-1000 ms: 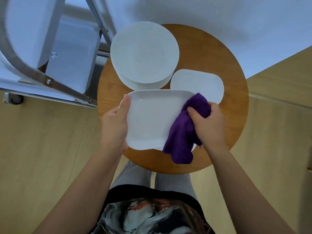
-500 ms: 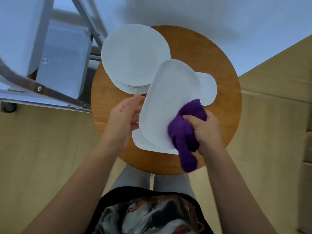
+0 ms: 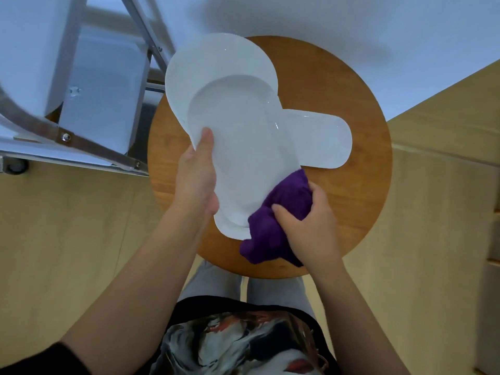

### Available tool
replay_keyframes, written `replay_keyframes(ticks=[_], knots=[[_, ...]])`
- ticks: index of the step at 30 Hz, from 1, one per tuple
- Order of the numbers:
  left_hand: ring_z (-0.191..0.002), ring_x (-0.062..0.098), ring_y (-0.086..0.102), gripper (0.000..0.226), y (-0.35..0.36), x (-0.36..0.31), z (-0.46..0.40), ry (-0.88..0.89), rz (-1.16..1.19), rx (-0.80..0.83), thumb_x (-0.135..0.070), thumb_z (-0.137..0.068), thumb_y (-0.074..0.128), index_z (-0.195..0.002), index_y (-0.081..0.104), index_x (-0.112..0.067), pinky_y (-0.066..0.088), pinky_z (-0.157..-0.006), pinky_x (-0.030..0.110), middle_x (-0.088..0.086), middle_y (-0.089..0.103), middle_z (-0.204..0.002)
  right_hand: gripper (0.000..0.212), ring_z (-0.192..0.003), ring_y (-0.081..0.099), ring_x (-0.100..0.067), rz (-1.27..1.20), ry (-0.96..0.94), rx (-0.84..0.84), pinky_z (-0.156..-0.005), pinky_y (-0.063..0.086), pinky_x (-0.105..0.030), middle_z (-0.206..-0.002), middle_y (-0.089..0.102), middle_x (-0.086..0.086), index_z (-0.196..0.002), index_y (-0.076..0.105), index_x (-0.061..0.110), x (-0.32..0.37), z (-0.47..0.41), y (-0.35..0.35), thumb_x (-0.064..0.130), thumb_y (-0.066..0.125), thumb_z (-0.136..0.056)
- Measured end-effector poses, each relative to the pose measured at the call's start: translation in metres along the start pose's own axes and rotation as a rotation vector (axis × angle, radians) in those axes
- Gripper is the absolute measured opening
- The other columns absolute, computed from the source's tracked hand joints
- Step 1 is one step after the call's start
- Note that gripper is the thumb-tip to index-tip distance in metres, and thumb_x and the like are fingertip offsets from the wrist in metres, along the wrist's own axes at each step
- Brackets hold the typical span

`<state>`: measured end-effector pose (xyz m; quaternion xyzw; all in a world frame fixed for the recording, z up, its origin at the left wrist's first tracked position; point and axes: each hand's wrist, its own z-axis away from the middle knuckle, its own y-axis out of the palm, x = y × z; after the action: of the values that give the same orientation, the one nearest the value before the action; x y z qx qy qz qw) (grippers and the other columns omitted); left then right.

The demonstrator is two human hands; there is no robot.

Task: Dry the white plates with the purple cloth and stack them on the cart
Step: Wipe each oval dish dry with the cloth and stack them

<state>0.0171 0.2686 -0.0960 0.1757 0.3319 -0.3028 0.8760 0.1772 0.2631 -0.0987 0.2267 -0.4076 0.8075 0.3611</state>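
**Drying the long plate over the round table**

Pale wooden floor lies all around a small round wooden table (image 3: 359,147), and a person stands at its six o'clock edge, looking straight down. Grey trouser legs show just under the table rim.

A long white plate (image 3: 238,147) is held up over the table, hollow side up. It runs from about eleven o'clock down to six o'clock. The left hand (image 3: 196,177) grips its left edge, thumb on top near the rim and fingers hidden below. That hold looks like it keeps the plate steady while the other hand rubs.

The right hand (image 3: 305,223) is bunched round a purple cloth (image 3: 273,226) and presses it on the plate's near right corner, at about five o'clock. Part of the cloth hangs down past the plate edge. A wad like that can soak up drops from the rim.

Under the held plate, at about twelve o'clock, sits a round white plate (image 3: 216,58). How many are under it I cannot tell. Another long plate (image 3: 322,139) lies flat on the table at three o'clock, half hidden by the held one. These seem to wait for their turn.

At nine to eleven o'clock, just beside the table, stands the cart (image 3: 89,98), with metal bars and a pale shelf. No plate can be seen on it, so the stacking looks not yet begun. Wet plates are slippery, so the left hand should hold tight.
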Motion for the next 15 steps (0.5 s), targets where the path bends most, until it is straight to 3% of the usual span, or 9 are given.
replay_keyframes(ticks=[3,5,8,11,13,15], knots=[[-0.087,0.006,0.064,0.018,-0.004,0.005,0.001,0.109,-0.05,-0.027,-0.039,-0.099,0.041,-0.11,0.053,-0.031,0.055,-0.065,0.021,-0.015,0.065,-0.095,0.057,-0.1,0.045,-0.006,0.322,-0.114,0.064,-0.08,0.038,-0.022,-0.121,0.049,0.012,-0.138,0.037,0.028,-0.009,0.004,-0.016,0.025,0.062,-0.087],[-0.089,0.005,0.064,0.022,-0.005,0.006,0.002,0.149,-0.08,-0.021,-0.038,-0.1,0.039,-0.116,0.053,-0.031,0.054,-0.066,0.019,-0.016,0.066,-0.097,0.057,-0.101,0.045,-0.003,0.281,-0.263,-0.047,-0.078,0.039,-0.017,-0.12,0.05,0.013,-0.137,0.041,0.029,-0.005,0.007,-0.029,0.021,0.064,-0.086],[-0.095,0.01,0.064,0.025,-0.001,0.012,0.007,0.146,-0.126,0.008,-0.04,-0.099,0.038,-0.117,0.053,-0.032,0.057,-0.077,0.028,-0.015,0.066,-0.101,0.057,-0.105,0.046,0.0,0.077,-0.419,-0.14,-0.083,0.041,-0.009,-0.12,0.048,0.015,-0.135,0.043,0.028,0.013,-0.001,-0.036,0.016,0.067,-0.085],[-0.097,0.012,0.065,0.023,0.007,0.017,0.014,0.151,-0.129,0.049,-0.038,-0.1,0.037,-0.115,0.054,-0.032,0.057,-0.08,0.032,-0.008,0.067,-0.106,0.059,-0.117,0.043,-0.003,-0.006,-0.436,0.099,-0.1,0.043,-0.024,-0.128,0.044,0.014,-0.135,0.038,0.037,0.027,-0.013,-0.017,0.016,0.065,-0.086],[-0.101,0.014,0.064,0.019,0.011,0.014,0.014,0.189,-0.115,0.067,-0.034,-0.101,0.037,-0.11,0.054,-0.034,0.055,-0.085,0.032,-0.006,0.066,-0.108,0.065,-0.131,0.031,-0.005,0.183,-0.472,0.298,-0.111,0.032,-0.033,-0.144,0.035,0.01,-0.142,0.033,0.034,0.026,-0.009,-0.001,0.021,0.065,-0.086],[-0.099,0.011,0.061,0.018,0.012,0.009,0.011,0.189,-0.131,0.072,-0.036,-0.102,0.034,-0.113,0.049,-0.035,0.055,-0.083,0.029,-0.009,0.062,-0.106,0.084,-0.138,0.019,-0.009,0.41,-0.467,0.409,-0.114,0.024,-0.036,-0.154,0.019,0.01,-0.148,0.019,0.033,0.017,0.004,0.013,0.033,0.069,-0.08]])
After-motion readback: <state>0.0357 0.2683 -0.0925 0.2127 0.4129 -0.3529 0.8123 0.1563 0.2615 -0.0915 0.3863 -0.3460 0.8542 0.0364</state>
